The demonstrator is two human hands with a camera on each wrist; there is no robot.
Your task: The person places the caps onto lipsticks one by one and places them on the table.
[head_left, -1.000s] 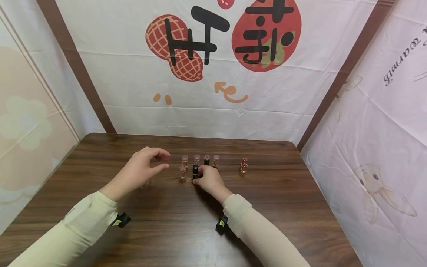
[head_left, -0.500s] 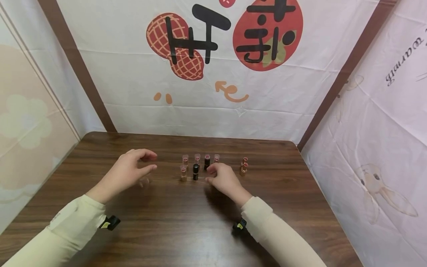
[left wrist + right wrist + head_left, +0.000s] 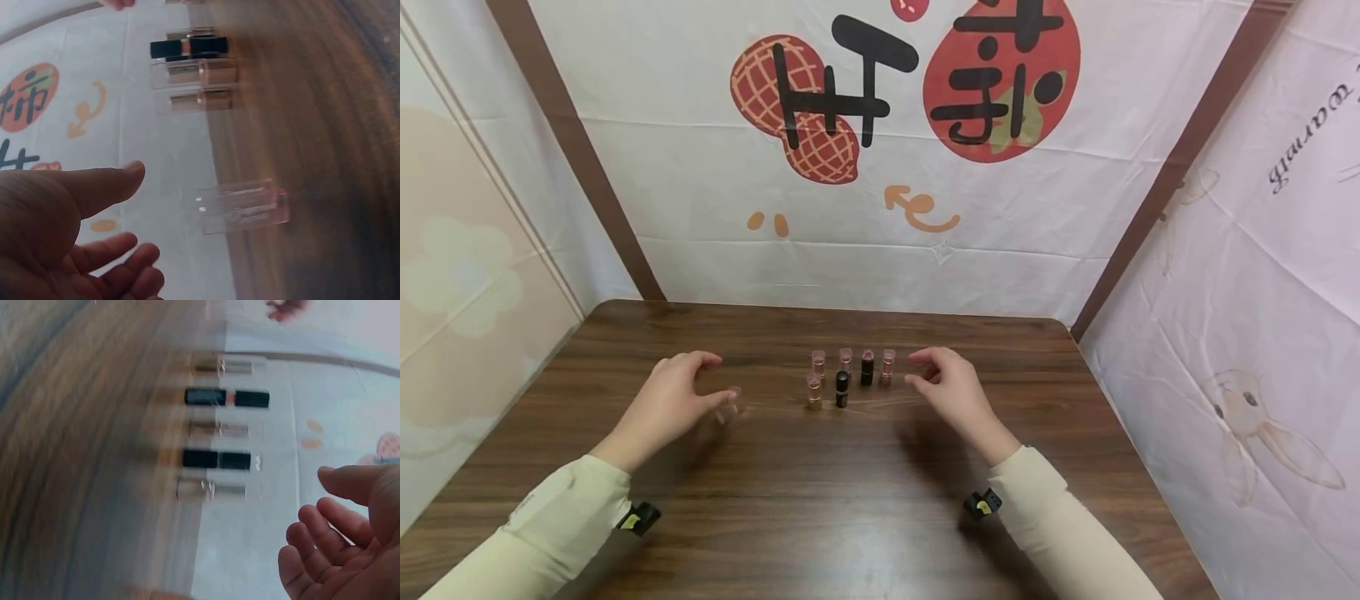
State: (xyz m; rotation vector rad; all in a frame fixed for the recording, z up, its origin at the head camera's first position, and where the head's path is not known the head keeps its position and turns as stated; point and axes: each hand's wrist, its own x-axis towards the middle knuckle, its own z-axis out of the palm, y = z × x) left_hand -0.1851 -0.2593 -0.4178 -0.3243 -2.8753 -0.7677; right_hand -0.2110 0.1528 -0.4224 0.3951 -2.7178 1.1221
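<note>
Several upright lipsticks stand grouped mid-table. In the front row are a clear-capped gold lipstick (image 3: 815, 394) and a black lipstick (image 3: 842, 390). Behind them, another black lipstick (image 3: 867, 368) stands beside a clear-capped lipstick (image 3: 887, 368). My right hand (image 3: 953, 387) hovers just right of this group, fingers loosely bent and holding nothing. The uncapped gold lipsticks farther right are hidden behind it in the head view. Over on the left, my left hand (image 3: 666, 404) holds nothing. Beside its thumb, clear plastic caps (image 3: 244, 206) stand on the table, partly hidden in the head view.
The dark wood table (image 3: 820, 500) ends at a white printed cloth (image 3: 700, 267) behind. Another printed cloth (image 3: 1225, 333) hangs along the right side. Black wrist cameras (image 3: 640, 517) sit below both cuffs.
My right hand has let go of the front black lipstick, which now stands upright, and has moved right past the group. My left hand has drawn back to the left, beside the clear caps.
</note>
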